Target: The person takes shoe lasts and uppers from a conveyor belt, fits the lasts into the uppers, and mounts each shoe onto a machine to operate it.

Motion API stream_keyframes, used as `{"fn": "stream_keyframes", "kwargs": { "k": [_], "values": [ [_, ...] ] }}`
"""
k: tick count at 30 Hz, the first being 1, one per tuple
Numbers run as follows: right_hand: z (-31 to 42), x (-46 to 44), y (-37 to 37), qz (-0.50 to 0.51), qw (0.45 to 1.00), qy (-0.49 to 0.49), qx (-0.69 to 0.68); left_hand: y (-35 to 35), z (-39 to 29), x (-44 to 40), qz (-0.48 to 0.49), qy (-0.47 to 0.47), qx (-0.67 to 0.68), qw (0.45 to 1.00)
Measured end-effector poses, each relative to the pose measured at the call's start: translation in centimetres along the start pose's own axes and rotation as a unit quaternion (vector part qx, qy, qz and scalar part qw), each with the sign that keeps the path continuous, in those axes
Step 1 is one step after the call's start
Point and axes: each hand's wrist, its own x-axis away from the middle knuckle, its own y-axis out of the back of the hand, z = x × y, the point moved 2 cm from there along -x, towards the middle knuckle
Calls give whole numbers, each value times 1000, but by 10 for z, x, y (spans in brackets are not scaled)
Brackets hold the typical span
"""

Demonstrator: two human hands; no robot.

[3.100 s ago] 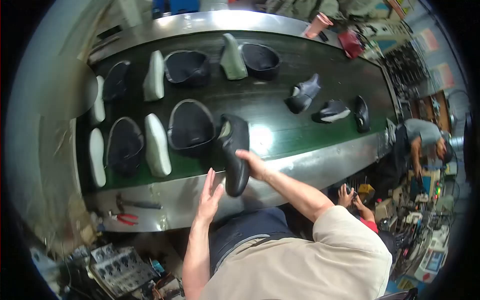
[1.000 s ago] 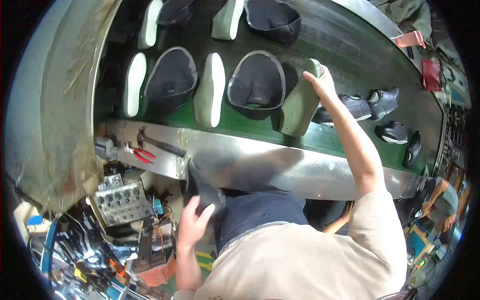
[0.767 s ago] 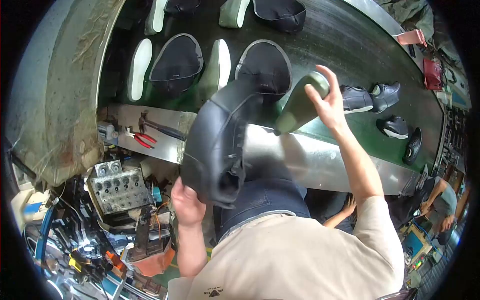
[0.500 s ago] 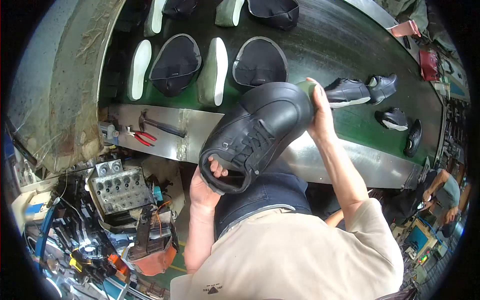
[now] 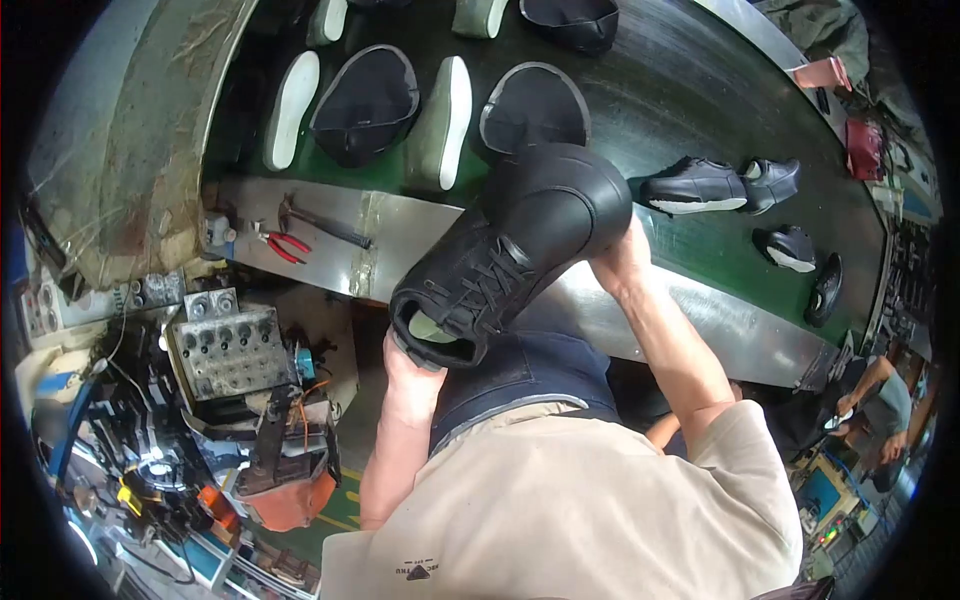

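A black lace-up shoe upper [image 5: 565, 205] is held tilted in front of me, toe up to the right and ankle opening toward my body. My left hand [image 5: 412, 375] grips it at the heel, fingers mostly hidden behind. At the toe end, my right hand [image 5: 624, 262] clasps the side and underside, its fingers largely covered by the upper. Through the ankle opening a pale green form [image 5: 428, 328] shows. Behind it on the green belt [image 5: 640, 90] lie other black uppers [image 5: 365, 105] and pale green shoe lasts [image 5: 440, 125] with white bottoms.
Red-handled pliers [image 5: 283, 245] and a hammer [image 5: 325, 222] rest on the metal edge [image 5: 300, 190]. Black shoes with white soles [image 5: 695, 187] sit on the belt at right. A control box [image 5: 235, 345] stands at lower left. A co-worker [image 5: 880, 405] is at far right.
My left fingers have left the ankle opening and now hold the heel from behind. The pale green shape by the toe is hidden; one now shows inside the opening. My right hand moved lower.
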Motion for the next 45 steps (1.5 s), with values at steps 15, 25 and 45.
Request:
{"fn": "stream_keyframes", "kwargs": {
  "k": [15,25,45],
  "values": [
    [-16,-37,-22,56,978,99,177,8,-4,20,-100,-34,59,993],
    [-44,-30,-87,183,956,-43,226,44,-8,57,77,99,-85,988],
    [-338,193,-396,467,787,15,402,166,-215,241,-337,-453,-223,795]
  ]
}}
